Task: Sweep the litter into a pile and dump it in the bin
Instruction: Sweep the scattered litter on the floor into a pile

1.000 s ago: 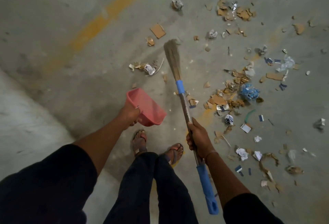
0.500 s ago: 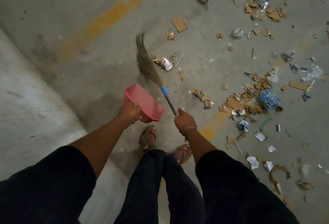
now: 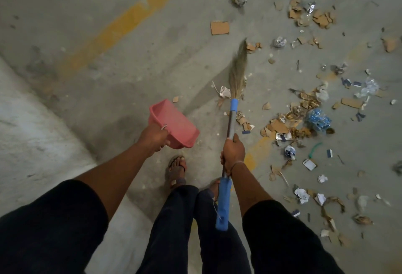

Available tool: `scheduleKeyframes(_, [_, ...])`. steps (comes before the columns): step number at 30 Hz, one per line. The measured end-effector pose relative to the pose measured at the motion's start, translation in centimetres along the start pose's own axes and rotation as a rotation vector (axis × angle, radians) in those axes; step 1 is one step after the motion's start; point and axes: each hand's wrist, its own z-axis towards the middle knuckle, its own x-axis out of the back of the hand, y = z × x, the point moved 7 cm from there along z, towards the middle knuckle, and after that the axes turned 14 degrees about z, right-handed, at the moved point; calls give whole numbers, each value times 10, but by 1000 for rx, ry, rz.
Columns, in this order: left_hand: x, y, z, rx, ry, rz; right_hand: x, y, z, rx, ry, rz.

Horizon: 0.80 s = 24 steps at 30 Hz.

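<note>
Below, right hand [image 3: 233,154] in a closed grip round broom [image 3: 231,125], left hand [image 3: 154,137] clutching pink dustpan [image 3: 174,122], litter [image 3: 304,108] scattered over concrete floor [image 3: 108,78].

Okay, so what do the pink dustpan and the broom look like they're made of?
The pink dustpan looks like moulded plastic: one even colour, smooth matte walls, rounded rim. The broom has a head of what seem dried grass fibres, tan and wispy; its shaft looks like grey metal with a dull sheen, though that is uncertain, and the blue grip and collar look plastic.
</note>
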Motion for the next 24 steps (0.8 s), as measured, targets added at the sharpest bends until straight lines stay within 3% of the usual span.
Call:
scheduleKeyframes(5, [1,6,-4,5,4,15,-1,-2,-25,144,-53,-104])
scheduleKeyframes(9, [4,0,-3,51,18,48,2,1,-36,316,-144,-452])
scheduleKeyframes(16, [0,-8,-2,102,68,70,-11,17,-29,394,-311,-1015])
scheduleKeyframes(24, [-25,-4,-11,83,56,53,36,12,3,296,-143,-1115])
